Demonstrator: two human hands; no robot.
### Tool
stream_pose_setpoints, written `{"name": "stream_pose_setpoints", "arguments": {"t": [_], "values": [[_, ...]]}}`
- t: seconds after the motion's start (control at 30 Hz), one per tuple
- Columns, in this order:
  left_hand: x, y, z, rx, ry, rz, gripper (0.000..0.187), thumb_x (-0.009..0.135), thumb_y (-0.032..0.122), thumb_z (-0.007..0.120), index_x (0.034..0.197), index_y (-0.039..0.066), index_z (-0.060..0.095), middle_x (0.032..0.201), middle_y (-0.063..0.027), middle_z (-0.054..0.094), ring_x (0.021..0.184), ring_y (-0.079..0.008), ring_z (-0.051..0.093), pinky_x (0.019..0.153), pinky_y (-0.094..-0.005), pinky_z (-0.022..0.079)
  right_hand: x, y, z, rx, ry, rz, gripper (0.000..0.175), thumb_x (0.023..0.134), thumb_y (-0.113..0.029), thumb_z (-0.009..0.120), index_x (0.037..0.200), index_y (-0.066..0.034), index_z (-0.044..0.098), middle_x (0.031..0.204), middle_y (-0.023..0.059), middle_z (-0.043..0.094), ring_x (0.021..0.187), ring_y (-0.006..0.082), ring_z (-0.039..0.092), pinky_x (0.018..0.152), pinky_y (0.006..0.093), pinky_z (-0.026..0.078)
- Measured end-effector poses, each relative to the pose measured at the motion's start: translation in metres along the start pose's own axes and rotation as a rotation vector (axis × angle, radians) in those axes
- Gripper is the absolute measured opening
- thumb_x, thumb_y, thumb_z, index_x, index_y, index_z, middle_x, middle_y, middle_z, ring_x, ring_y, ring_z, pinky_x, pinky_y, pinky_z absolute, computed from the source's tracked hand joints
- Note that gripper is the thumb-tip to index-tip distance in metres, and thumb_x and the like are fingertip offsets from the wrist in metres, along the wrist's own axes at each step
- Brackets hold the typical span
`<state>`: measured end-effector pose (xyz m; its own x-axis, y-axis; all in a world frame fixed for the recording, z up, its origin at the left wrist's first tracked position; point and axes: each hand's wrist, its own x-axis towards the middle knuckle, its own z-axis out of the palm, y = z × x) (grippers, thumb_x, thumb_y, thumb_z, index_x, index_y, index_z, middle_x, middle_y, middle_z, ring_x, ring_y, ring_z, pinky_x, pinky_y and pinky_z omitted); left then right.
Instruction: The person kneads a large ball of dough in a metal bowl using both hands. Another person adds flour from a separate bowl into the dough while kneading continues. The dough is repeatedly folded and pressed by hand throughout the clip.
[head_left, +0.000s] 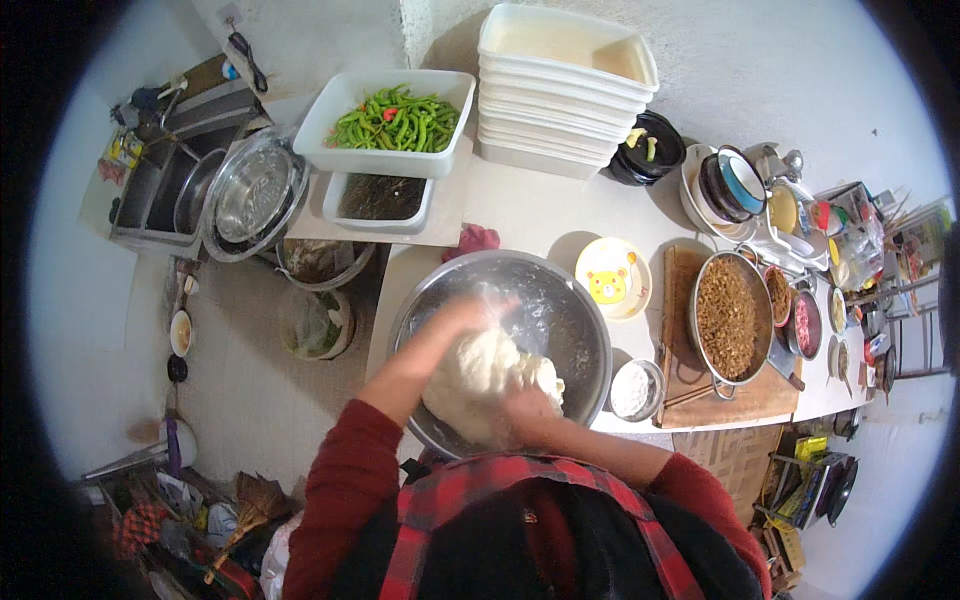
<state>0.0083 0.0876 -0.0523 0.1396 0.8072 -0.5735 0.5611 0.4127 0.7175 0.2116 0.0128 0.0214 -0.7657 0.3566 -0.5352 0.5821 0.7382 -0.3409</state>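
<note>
A large steel mixing bowl (577, 360) stands on the table in front of me, with a big lump of pale dough (472, 375) in its left and near part. My left hand (484, 307) is at the dough's far edge, blurred, its fingers reaching over towards the bowl's middle; its exact grip cannot be told. My right hand (525, 409) presses on the near right side of the dough, also blurred, its fingers partly hidden against it. White flour marks the bowl's inner wall. Right of the bowl stands a small metal bowl of white flour (630, 390).
A bear-patterned yellow bowl (613, 279) and a wooden board (679, 285) bearing a pan of brown chopped filling (726, 319) are to the right. Beyond are stacked white plastic tubs (562, 112) and a tub of green peppers (390, 124). A red cloth (476, 240) touches the bowl's far side.
</note>
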Motion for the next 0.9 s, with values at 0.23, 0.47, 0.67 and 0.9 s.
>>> {"name": "stream_pose_setpoints", "arguments": {"t": [0.23, 0.47, 0.67, 0.9], "values": [[-0.091, 0.014, 0.057, 0.756, -0.161, 0.137, 0.073, 0.074, 0.057, 0.064, 0.139, 0.032, 0.042, 0.150, -0.0160, 0.027, 0.139, -0.0379, 0.022, 0.107, -0.0680, 0.015, -0.034, 0.069, -0.056, 0.565, 0.195, -0.275, 0.054, 0.079, -0.034, 0.071, 0.126, -0.0113, 0.057, 0.121, 0.0168, 0.059, 0.112, 0.0353, 0.055, 0.097, 0.0445, 0.044], [-0.128, -0.041, 0.067, 0.763, 0.099, 0.480, 0.057, 0.077, 0.046, 0.062, 0.131, 0.033, 0.052, 0.151, -0.0157, 0.023, 0.138, -0.0429, 0.018, 0.108, -0.0677, 0.006, 0.038, 0.070, -0.003, 0.017, -0.024, -0.156, 0.097, 0.062, -0.046, 0.080, 0.141, -0.0105, 0.035, 0.138, 0.0209, 0.040, 0.119, 0.0422, 0.047, 0.094, 0.0494, 0.044], [-0.049, -0.067, 0.062, 0.603, 0.388, 0.623, 0.043, 0.082, 0.034, 0.057, 0.125, 0.031, 0.058, 0.143, -0.0175, 0.035, 0.132, -0.0397, 0.030, 0.106, -0.0638, 0.016, 0.084, 0.071, 0.014, 0.137, 0.037, 0.397, 0.050, 0.067, -0.026, 0.076, 0.108, -0.0024, 0.060, 0.109, 0.0196, 0.062, 0.099, 0.0354, 0.062, 0.083, 0.0416, 0.051], [0.044, -0.005, 0.041, 0.983, 0.155, 0.411, 0.052, 0.082, 0.019, 0.057, 0.132, 0.031, 0.050, 0.137, -0.0134, 0.045, 0.128, -0.0326, 0.039, 0.107, -0.0552, 0.026, 0.097, 0.080, 0.073, 0.465, 0.132, 0.596, 0.049, 0.078, -0.029, 0.067, 0.114, 0.0009, 0.055, 0.115, 0.0219, 0.058, 0.108, 0.0305, 0.059, 0.091, 0.0413, 0.048]]}}
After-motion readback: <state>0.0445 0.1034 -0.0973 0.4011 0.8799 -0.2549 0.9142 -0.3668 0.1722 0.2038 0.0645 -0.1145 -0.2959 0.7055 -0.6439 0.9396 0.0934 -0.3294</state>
